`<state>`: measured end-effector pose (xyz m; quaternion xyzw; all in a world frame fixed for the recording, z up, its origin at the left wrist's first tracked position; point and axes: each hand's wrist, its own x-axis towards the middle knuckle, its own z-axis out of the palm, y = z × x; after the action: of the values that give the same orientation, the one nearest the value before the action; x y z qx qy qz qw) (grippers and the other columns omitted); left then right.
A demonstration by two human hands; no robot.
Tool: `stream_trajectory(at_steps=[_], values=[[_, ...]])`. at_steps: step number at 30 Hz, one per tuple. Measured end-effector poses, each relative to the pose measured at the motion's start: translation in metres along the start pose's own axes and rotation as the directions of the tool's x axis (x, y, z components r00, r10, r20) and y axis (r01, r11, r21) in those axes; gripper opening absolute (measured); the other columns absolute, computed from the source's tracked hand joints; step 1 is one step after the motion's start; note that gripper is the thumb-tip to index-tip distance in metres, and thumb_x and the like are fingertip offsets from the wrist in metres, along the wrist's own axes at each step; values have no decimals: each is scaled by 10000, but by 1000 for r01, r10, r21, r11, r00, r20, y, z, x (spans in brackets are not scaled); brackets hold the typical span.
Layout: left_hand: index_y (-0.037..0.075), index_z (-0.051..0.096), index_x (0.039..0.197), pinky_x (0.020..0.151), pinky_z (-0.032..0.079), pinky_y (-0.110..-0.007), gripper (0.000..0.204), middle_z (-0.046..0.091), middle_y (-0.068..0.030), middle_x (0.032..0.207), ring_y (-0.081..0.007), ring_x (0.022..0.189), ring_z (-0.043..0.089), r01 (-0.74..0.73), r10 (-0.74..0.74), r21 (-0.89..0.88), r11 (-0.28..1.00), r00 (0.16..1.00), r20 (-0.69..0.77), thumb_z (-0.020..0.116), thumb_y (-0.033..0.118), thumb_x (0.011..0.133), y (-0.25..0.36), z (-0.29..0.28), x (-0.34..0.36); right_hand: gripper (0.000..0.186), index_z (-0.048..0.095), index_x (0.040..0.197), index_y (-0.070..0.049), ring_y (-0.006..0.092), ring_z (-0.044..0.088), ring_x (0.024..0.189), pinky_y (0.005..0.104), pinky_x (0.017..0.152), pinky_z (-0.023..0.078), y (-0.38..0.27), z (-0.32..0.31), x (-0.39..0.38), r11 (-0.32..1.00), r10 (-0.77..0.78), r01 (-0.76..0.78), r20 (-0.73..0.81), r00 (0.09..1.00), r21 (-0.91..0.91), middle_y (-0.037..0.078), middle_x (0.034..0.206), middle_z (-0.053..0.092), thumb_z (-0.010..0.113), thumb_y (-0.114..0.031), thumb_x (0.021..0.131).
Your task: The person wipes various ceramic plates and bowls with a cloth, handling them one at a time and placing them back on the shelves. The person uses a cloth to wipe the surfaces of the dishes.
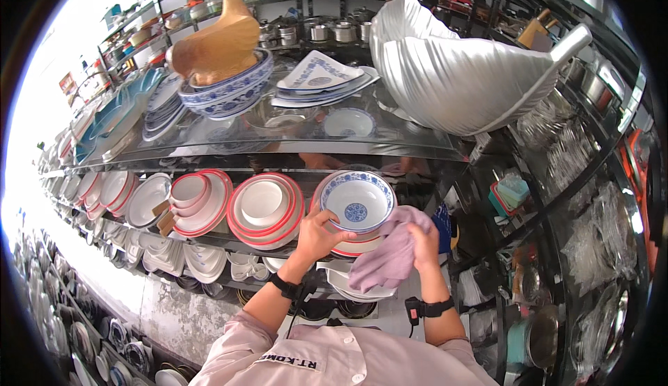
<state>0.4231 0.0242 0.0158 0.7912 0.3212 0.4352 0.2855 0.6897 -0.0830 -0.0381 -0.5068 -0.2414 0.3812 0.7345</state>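
Note:
A white bowl [365,193] with a blue floral rim and a blue round motif inside is tilted toward me in front of the shelf. My left hand [319,238] grips its lower left edge, thumb along the near side. In my right hand [423,245] is a bunched mauve cloth [387,255], which touches or overlaps the bowl's lower right side. Directly behind and below the bowl, red-rimmed white plates [348,248] are partly hidden. To the left stands a stack of red-rimmed plates [235,226] with a small white bowl [263,203] on top.
Overhead, a glass shelf [410,142] carries a large silver leaf-shaped dish [463,73], blue-patterned triangular plates [320,73], and blue-patterned bowls [229,94] under a brown and yellow ornament [221,42]. Wrapped wares fill a dark rack [584,184] on the right. Lower shelves hold white dishes [205,261].

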Motion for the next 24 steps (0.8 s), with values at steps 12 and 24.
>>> stream_trajectory(at_steps=[12, 24], values=[[42, 629, 883, 1053, 461, -410, 469, 418, -268, 1522, -371, 1379, 487, -41, 71, -328, 944, 994, 80, 979, 219, 625, 44, -77, -111, 721, 341, 1527, 35, 282, 432, 1413, 400, 1184, 311, -32, 80, -97, 966, -127, 2, 470, 873, 258, 160, 1533, 452, 596, -296, 939], [85, 642, 866, 1107, 399, -422, 476, 332, -314, 1578, -450, 1440, 403, -51, 67, -262, 964, 996, 56, 986, 255, 586, 109, -212, -250, 981, 347, 1487, 74, 284, 459, 1388, 424, 1190, 326, -43, 187, -224, 981, -129, -56, 837, 532, 187, 199, 1477, 484, 678, -591, 847]])
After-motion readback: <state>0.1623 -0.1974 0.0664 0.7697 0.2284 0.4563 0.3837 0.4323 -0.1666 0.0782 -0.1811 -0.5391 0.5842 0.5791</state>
